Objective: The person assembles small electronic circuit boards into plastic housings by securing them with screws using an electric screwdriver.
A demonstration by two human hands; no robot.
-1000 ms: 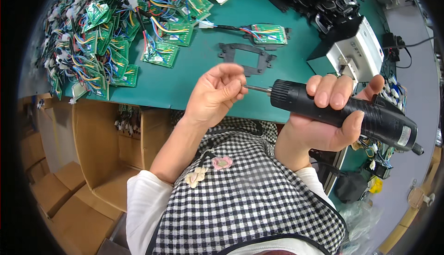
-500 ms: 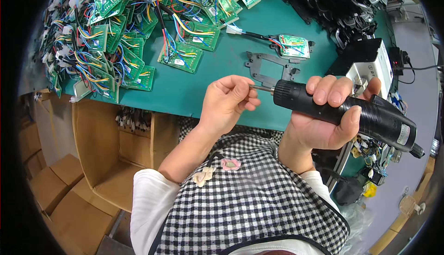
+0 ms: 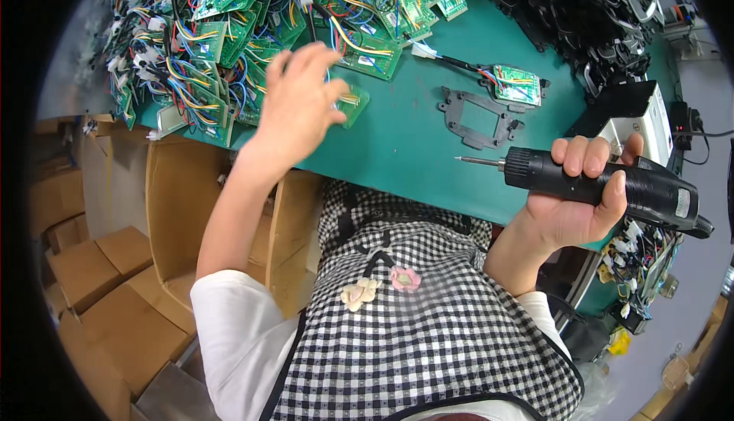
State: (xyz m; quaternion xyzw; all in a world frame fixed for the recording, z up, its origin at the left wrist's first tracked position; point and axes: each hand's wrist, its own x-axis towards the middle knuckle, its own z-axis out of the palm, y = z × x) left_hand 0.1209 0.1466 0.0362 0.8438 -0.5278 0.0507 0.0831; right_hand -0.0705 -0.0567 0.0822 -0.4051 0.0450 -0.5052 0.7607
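Note:
My right hand (image 3: 581, 184) is wrapped round a black electric screwdriver (image 3: 554, 173), whose thin metal bit points left over the near part of the green table. Over at the left, my left hand (image 3: 300, 104) has its fingers spread, with nothing seen in it. It hovers over or touches a green circuit board (image 3: 356, 105), which it partly covers. A black plastic frame (image 3: 451, 111) lies flat beyond the screwdriver's bit. Just behind that frame, another circuit board (image 3: 518, 86) with a wired cable sits on a black plastic part.
A big heap of wired circuit boards (image 3: 222, 43) fills the far left. Black plastic parts (image 3: 569, 8) are piled at the far right. Near them stands a black and white box (image 3: 650, 119). Cardboard boxes (image 3: 126, 337) lie below left, and wired pieces (image 3: 627, 260) at lower right.
My left hand has left the screwdriver's bit and moved left to the boards, its fingers now spread. The screwdriver stays in my right hand. The whole view has shifted a little.

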